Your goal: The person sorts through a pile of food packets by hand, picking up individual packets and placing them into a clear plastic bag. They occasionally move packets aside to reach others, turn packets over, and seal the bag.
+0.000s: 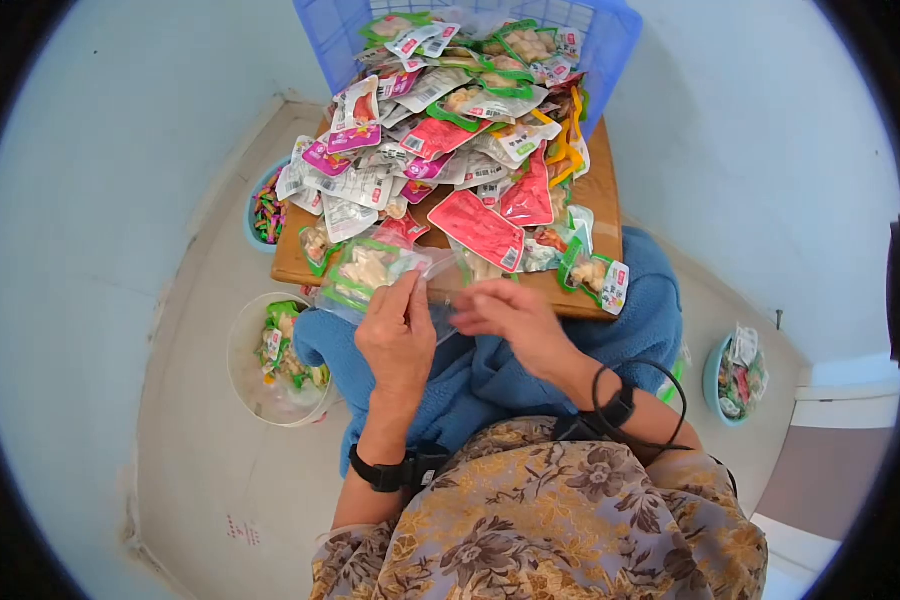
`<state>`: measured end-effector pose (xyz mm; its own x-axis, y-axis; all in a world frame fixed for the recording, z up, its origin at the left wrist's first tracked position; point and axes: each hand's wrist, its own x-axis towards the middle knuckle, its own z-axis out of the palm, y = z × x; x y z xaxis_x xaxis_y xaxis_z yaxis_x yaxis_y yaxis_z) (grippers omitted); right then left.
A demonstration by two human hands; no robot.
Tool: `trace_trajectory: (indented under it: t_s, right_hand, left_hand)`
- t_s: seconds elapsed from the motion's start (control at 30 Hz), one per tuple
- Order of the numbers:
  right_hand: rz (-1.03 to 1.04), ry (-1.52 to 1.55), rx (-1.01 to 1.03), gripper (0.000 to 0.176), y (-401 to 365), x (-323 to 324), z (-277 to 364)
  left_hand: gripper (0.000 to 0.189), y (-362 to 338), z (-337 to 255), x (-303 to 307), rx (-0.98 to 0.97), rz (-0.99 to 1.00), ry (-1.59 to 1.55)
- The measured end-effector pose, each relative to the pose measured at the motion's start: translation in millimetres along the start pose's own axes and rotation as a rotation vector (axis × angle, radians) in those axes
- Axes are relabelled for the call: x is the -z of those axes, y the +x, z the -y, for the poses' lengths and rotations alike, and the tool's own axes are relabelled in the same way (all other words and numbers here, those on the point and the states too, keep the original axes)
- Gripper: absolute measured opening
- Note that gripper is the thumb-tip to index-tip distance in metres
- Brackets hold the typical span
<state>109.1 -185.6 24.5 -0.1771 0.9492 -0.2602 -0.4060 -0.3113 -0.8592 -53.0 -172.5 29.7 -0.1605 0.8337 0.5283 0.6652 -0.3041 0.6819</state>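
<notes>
My left hand (398,330) pinches the edge of a clear plastic bag (345,300) between thumb and fingers. Inside the bag, a green-edged packet with pale food shows through the film. Just right of it, my right hand (515,322) is close to the bag's open side, its fingers curled and smeared by motion. Whether those fingers touch the film is hard to see. Beyond both hands, a red snack packet (478,230) lies at the near side of a large heap. A green-edged packet (592,272) rests at the table's right corner.
A blue plastic basket (615,60) lies tipped on the wooden table (600,180), with packets spilling out. On the floor are a white bucket (245,385) of packets, a blue bowl (253,225) of small colourful pieces, and a light-blue bucket (712,385). Blue cloth (630,290) covers my lap.
</notes>
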Motion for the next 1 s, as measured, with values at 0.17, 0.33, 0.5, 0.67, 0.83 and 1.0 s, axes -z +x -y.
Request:
trace_trajectory:
  t_s: [0.17, 0.33, 0.5, 0.67, 0.83, 1.0]
  right_hand:
    - [-0.187, -0.089, -0.266, 0.034, -14, 75, -5]
    - [-0.17, 0.108, -0.397, 0.04, -7, 80, -36]
    - [-0.184, 0.309, -0.332, 0.042, 11, 61, -38]
    - [-0.249, 0.24, -0.149, 0.027, 22, 54, -46]
    - [-0.328, 0.203, 0.101, 0.015, 16, 56, -27]
    - [-0.428, 0.043, 0.184, 0.011, 1, 88, 8]
  left_hand:
    - [0.011, 1, -1, 0, 0.003, -0.01, -0.018]
    - [0.011, 1, -1, -1, -0.01, -0.018, -0.024]
    - [0.011, -2, -1, 1, -0.029, -0.017, 0.011]
    - [0.011, -3, 0, 3, -0.054, -0.027, 0.018]
    - [0.011, -3, -2, 3, -0.047, -0.025, 0.013]
    - [0.01, -1, -4, 0, -0.069, -0.025, 0.008]
